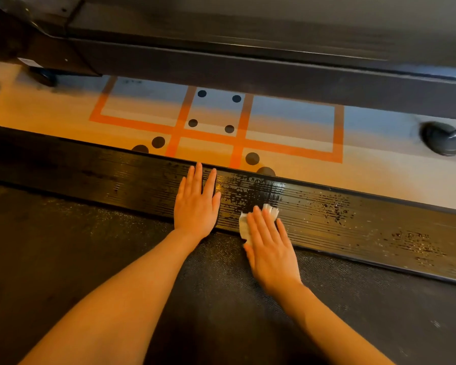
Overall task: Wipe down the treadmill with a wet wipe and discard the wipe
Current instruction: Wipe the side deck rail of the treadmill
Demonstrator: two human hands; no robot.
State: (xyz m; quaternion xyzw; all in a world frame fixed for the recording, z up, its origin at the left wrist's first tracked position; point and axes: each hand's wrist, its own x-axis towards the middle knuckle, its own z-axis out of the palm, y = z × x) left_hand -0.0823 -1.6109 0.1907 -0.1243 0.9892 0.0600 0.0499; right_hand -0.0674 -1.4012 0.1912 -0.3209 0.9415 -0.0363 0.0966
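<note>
- Treadmill side rail (327,219), a long black ribbed strip, runs across the view between the textured running belt (208,299) and the floor (379,175) beyond; the person leans over it from the belt side.
- A white wet wipe (245,225) lies on the near edge of the rail, partly overhanging the belt seam, with crumpled corners showing past the fingertips and beside the index finger.
- The right hand (270,248) lies flat on the wipe, fingers straight and pressing down; nothing is curled round it, so the grip is an open-palm press rather than a pinch.
- The left hand (196,204) rests flat on the rail just beside the right, fingers straight and slightly spread, holding nothing; it looks like a brace for balance.
- Wet streaks and beaded patches shine on the rail ahead of and to the right of the wipe, while the stretch far to the left looks duller, so wiping seems to be under way with more rail probably left to cover.
- The wipe should handle as light, limp and damp: it will bunch or roll under a sliding palm, and the ridges may snag it. Pressing on its middle with flat fingers should keep it spread; for lifting and discarding, a pinch at a loose corner would do.
- The rail is stiff and fixed, but likely slick where wet, so the bracing hand could slip.
- On the floor are orange tape squares (237,138) with black dots, a dark round base (444,139), and another machine's dark frame (248,64) beyond.
</note>
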